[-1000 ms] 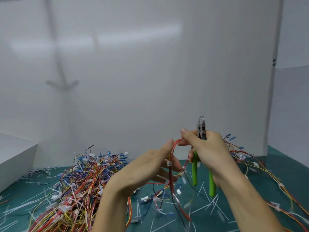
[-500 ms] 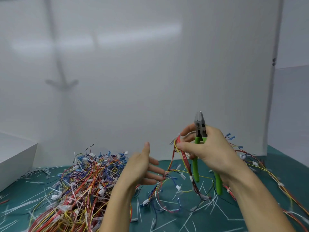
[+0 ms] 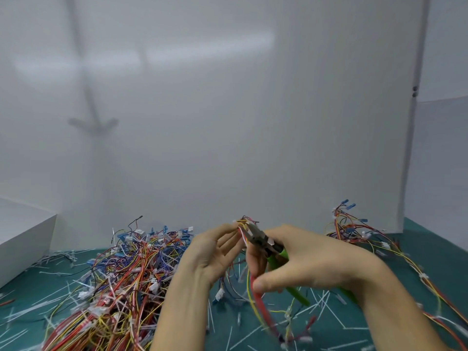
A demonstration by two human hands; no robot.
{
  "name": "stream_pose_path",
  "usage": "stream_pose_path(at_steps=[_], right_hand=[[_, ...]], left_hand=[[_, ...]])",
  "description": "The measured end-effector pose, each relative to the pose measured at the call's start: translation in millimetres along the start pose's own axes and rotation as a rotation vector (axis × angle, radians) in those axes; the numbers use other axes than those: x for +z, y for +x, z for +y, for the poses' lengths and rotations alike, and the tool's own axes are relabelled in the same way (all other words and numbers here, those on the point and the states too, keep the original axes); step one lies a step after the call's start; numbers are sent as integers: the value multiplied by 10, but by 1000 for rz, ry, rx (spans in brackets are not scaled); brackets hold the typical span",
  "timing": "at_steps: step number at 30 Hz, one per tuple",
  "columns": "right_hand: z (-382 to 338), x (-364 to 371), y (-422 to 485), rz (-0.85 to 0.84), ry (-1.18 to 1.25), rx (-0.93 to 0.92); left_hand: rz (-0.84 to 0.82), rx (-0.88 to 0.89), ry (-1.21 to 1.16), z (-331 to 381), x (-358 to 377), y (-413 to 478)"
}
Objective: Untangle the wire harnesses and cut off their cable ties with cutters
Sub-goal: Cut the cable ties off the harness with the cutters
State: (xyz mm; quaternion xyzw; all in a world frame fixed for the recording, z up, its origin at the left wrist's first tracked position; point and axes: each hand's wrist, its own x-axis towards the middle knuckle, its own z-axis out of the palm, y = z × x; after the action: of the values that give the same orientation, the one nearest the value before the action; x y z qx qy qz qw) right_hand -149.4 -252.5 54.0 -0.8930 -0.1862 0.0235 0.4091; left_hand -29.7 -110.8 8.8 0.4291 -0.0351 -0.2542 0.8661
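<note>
Harness (image 3: 258,302) lifted at lower centre of frame | left hand (image 3: 210,252) pinches its top loop | right hand (image 3: 311,262) curls round green-handled cutters (image 3: 260,240), tip among the wires | light, limp, springy; probably best held close beside the tie

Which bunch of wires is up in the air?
The thin bunch that the left hand pinches, beside the green cutters in the right hand. The big pile and the far right pile lie on the table.

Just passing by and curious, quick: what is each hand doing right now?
Left hand: pinches the wire harness.
Right hand: grips the green-handled cutters.
</note>
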Motion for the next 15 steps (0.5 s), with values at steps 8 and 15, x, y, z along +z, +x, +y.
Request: stream_pose_path(at_steps=[8,15], right_hand=[[-2,-30,16,295,177,47],[155,-176,76,823,565,124]], left_hand=[[-90,100,243,120,115,-142],[-135,240,210,292,159,-308]])
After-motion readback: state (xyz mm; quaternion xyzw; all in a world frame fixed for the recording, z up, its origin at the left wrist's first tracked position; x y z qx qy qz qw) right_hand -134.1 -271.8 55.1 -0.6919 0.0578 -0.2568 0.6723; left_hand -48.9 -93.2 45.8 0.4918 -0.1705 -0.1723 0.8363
